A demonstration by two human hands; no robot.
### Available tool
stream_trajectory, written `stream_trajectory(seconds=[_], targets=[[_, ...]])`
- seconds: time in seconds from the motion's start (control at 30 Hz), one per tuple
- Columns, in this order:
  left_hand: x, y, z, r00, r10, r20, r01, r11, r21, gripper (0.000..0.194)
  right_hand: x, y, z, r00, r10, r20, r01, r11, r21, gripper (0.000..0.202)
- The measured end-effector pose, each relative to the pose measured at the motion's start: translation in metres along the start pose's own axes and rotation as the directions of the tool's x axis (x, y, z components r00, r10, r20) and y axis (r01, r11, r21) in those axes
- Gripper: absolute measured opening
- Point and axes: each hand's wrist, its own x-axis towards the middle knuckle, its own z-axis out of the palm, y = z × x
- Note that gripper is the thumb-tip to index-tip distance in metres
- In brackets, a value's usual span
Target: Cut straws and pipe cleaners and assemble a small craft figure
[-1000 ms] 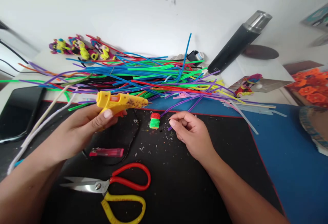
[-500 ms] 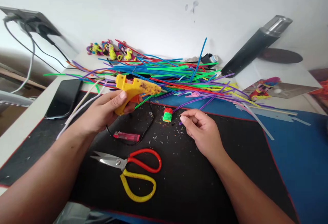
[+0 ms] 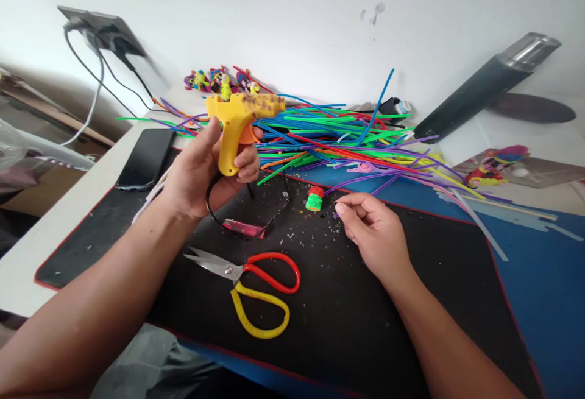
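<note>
My left hand [image 3: 196, 170] is wrapped round the handle of a yellow glue gun [image 3: 231, 134], raised above the mat with its nozzle end toward the right. My right hand [image 3: 375, 231] is closed in a pinch over the black mat [image 3: 347, 320]; a tiny dark piece shows at its fingertips, too small to name. Just left of those fingertips lies a small red and green coil [image 3: 315, 198]. Scissors with red and yellow handles [image 3: 237, 272] rest on the mat, blades toward the left. A pink cutter [image 3: 242, 227] lies below the glue gun.
Many coloured pipe cleaners [image 3: 329, 128] spread along the back. A phone [image 3: 146, 158] lies at the left, and a dark flask [image 3: 484, 88] stands at the right. Small colourful figures [image 3: 219, 80] sit by the wall, below and right of a socket [image 3: 103, 30] with cables.
My left hand has raised and turned the glue gun, so its handle points down more. The view has shifted, moving most things rightward. My right hand keeps its pinch.
</note>
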Motion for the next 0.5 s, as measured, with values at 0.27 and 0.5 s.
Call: stream_trajectory(seconds=[0.27, 0.5], targets=[[0.005, -0.006, 0.014, 0.996, -0.071, -0.06, 0.082, 0.971, 0.226, 0.034, 0.003, 0.003, -0.001, 1.0, -0.02, -0.018, 0.019, 0.999, -0.043, 0.033], [0.022, 0.028, 0.042, 0.998, -0.04, 0.056, 0.026, 0.972, 0.235, 0.026, 0.001, 0.001, 0.0, 0.999, -0.036, -0.009, 0.036, 0.997, -0.076, 0.032]])
